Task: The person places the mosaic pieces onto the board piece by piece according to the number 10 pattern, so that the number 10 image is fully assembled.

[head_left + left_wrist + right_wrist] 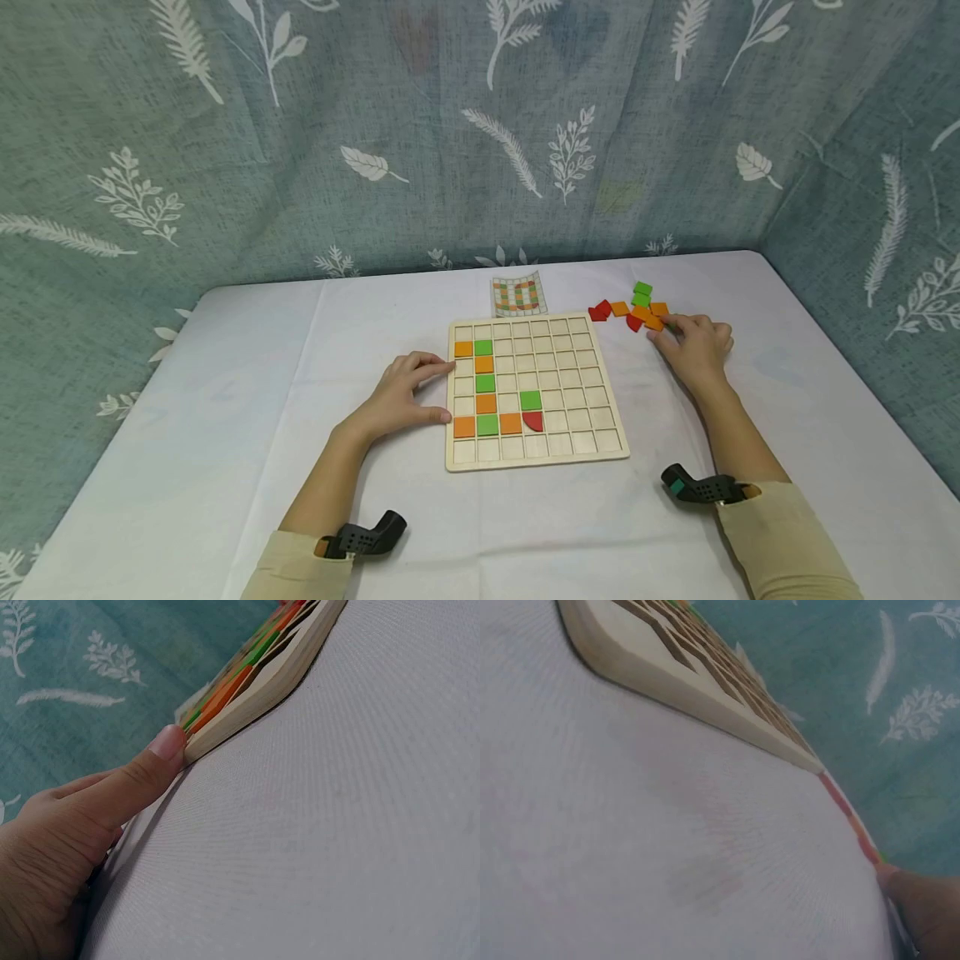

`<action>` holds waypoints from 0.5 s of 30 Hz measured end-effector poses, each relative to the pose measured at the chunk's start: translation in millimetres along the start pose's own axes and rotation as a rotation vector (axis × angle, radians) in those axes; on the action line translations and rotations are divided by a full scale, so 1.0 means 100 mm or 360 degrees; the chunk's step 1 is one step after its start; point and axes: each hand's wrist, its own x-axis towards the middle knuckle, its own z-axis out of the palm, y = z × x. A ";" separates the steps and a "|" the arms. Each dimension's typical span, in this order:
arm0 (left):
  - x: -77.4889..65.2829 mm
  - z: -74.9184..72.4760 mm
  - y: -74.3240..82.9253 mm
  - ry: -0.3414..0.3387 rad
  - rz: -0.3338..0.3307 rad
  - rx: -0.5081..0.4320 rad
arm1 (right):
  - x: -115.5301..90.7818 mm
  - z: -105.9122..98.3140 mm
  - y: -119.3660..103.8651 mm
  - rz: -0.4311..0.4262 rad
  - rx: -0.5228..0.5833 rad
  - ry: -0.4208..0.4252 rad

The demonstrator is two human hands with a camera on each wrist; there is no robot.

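A wooden grid board [562, 460] lies on the white table with orange, green and red pieces in its left and middle cells. At its left edge rests my left hand [397, 396], thumb and fingertips apart along the rim; in the left wrist view the thumb [139, 776] touches the side of the frame. My right hand [699, 348] is at a loose pile beyond the board's right corner. Its thumb and forefinger are spread by an orange tile [654, 323]. In the right wrist view only part of that hand [922, 904] shows, with its fingertips hidden.
A small pattern card [519, 296] lies behind the board. Red pieces [598, 313], more orange tiles [618, 309] and two green tiles [642, 293] make up the pile. A patterned cloth [420, 217] hangs behind the table [360, 333].
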 end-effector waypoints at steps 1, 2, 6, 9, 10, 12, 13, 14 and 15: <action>0.00 0.00 0.00 0.0004 -0.0004 -0.0007 | 0.00 0.00 0.00 -0.0012 -0.0002 0.0002; 0.00 0.00 0.00 0.0006 -0.0006 -0.0013 | 0.00 0.00 0.00 -0.0015 -0.0001 0.0005; 0.00 0.01 0.01 -0.0008 -0.0010 -0.0010 | -0.05 -0.01 -0.01 0.0025 0.0016 -0.0001; 0.00 0.02 0.00 -0.0017 -0.0014 -0.0002 | -0.10 -0.03 -0.02 0.0072 0.0028 -0.0028; 0.00 0.02 0.00 -0.0016 -0.0015 -0.0006 | -0.12 -0.03 -0.02 0.0080 0.0036 -0.0035; 0.00 0.01 -0.01 -0.0009 -0.0016 -0.0001 | -0.15 -0.03 -0.04 0.0059 0.0049 -0.0037; 0.00 0.00 -0.01 -0.0006 -0.0014 -0.0002 | -0.17 -0.03 -0.05 0.0039 0.0051 -0.0035; 0.00 0.00 -0.01 -0.0003 -0.0012 -0.0005 | -0.18 -0.03 -0.05 0.0015 0.0057 -0.0030; 0.00 0.00 -0.01 -0.0002 -0.0008 -0.0005 | -0.19 -0.03 -0.06 -0.0015 0.0053 -0.0025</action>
